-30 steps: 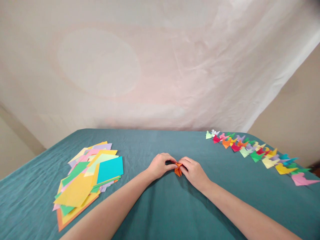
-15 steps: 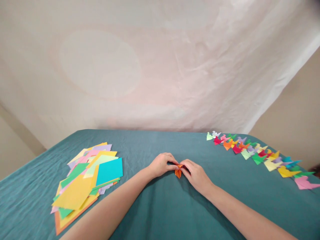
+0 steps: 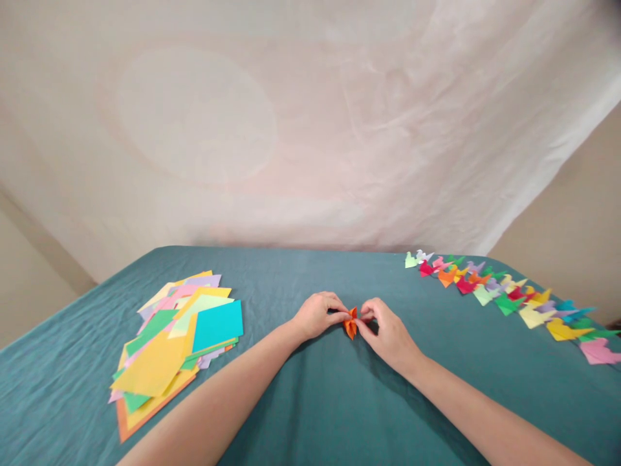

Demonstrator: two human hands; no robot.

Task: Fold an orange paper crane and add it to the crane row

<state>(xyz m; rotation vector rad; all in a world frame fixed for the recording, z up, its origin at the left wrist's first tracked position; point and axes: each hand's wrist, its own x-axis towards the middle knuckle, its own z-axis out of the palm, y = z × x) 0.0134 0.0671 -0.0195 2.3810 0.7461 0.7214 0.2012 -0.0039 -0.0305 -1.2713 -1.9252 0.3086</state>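
Observation:
A small folded orange paper piece [image 3: 350, 322] stands just above the teal cloth in the middle of the table. My left hand [image 3: 317, 315] pinches its left side with curled fingers. My right hand [image 3: 385, 331] pinches its right side, thumb and forefinger closed on the paper. Both forearms reach in from the bottom of the view.
A loose pile of coloured paper squares [image 3: 179, 336] lies at the left. A row of several folded coloured paper figures [image 3: 504, 296] runs along the right side toward the table's edge. The teal cloth [image 3: 310, 401] covers the table; a pale sheet hangs behind.
The orange piece has been lifted a little and turned more upright between my fingers. My right hand's fingers have drawn back into a tighter pinch.

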